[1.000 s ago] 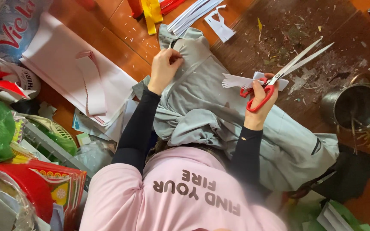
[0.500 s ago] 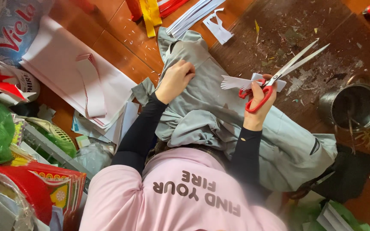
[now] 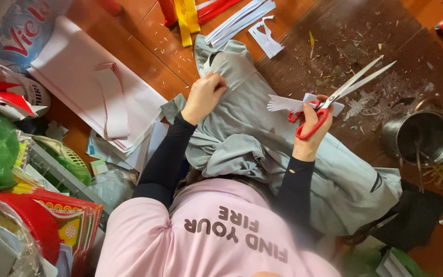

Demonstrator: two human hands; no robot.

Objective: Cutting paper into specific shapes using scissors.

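Lying across the wooden floor [image 3: 144, 31], a grey garment [image 3: 252, 138] is being worked over from above. Its upper part is being gripped by the left hand [image 3: 203, 97], whose fingers are curled shut into the cloth. Just beside the garment's right edge, red-handled scissors [image 3: 329, 105] are being held in the right hand [image 3: 311, 128], fingers closed through the loops, with the blades pointing away from the garment and slightly parted. A white paper cutout [image 3: 288, 104] is being pinched against the scissor handles by the same hand. Beyond the garment's top edge, white paper strips [image 3: 239, 20] and yellow strips [image 3: 186, 18] are lying on the floor. Well apart from the garment, past the scissors, a metal pot [image 3: 424, 136] is standing on the floor.
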